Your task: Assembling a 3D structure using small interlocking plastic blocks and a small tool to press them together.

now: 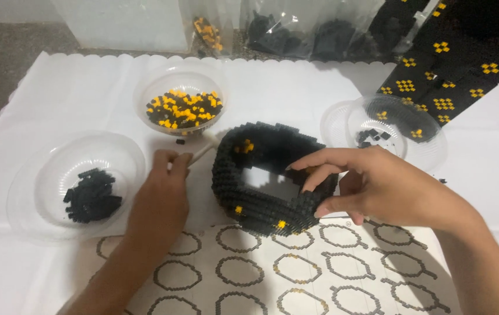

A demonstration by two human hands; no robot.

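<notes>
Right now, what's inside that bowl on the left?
The clear bowl on the left holds a small heap of black bricks. Any bricks buried under the heap are hidden. The left hand is beside the bowl, not in it.

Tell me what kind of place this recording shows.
Probably a home craft table: a white cloth bears clear bowls of tiny black and yellow bricks, a printed layer chart, and a black brick ring held by the right hand.

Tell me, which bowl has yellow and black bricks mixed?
The middle bowl at the back; the left bowl holds only black, the right bowl nearly none.
</notes>
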